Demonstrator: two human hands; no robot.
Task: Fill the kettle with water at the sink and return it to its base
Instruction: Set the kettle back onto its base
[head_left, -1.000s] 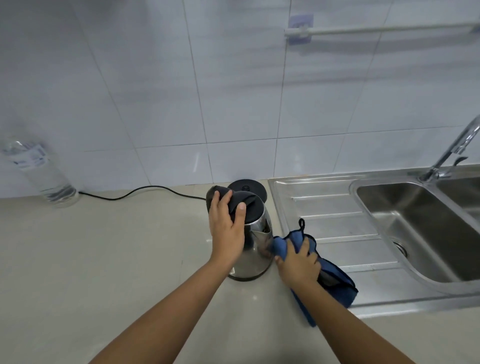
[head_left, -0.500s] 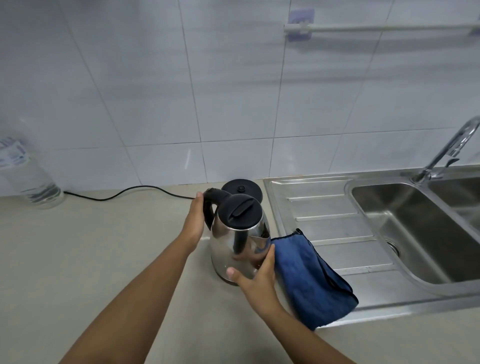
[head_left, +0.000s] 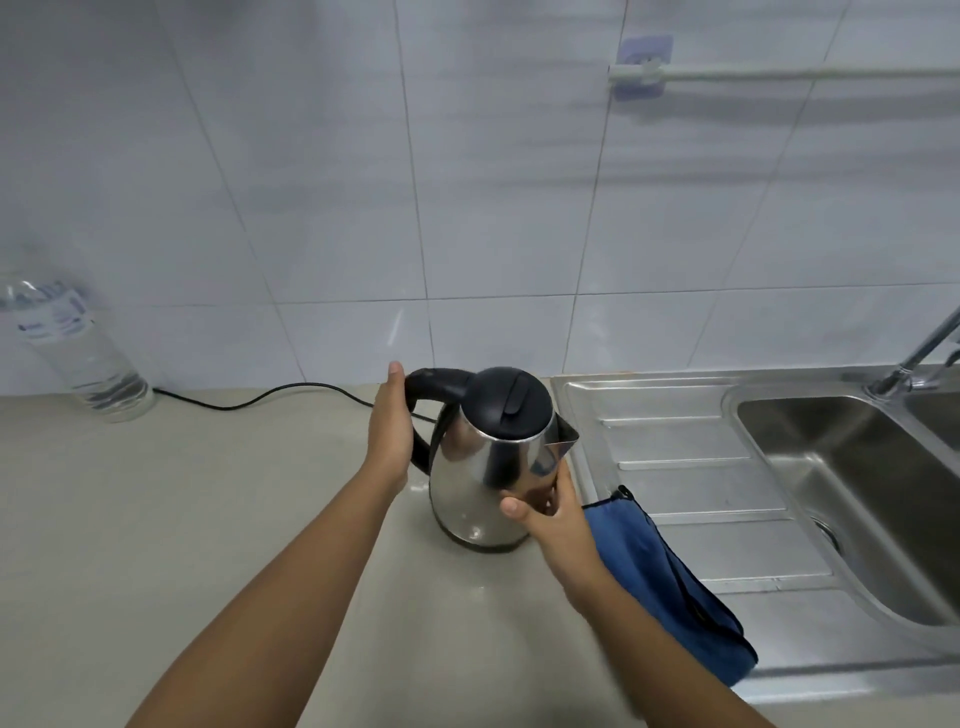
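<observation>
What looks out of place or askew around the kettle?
Only the blue cloth lies bunched over the near corner of the steel drainboard, right of the kettle. The kettle looks intact, lid shut.

Beside the silver sink (head_left: 675, 467), the kettle (head_left: 483, 483) was polished silver with a black lid (head_left: 506, 402) and handle (head_left: 431, 384); the cloth (head_left: 670, 582) was blue.

Looks forward and down from head height, close over the table (head_left: 156, 519), facing the tiled wall (head_left: 311, 156), sink (head_left: 857, 493) at right.
</observation>
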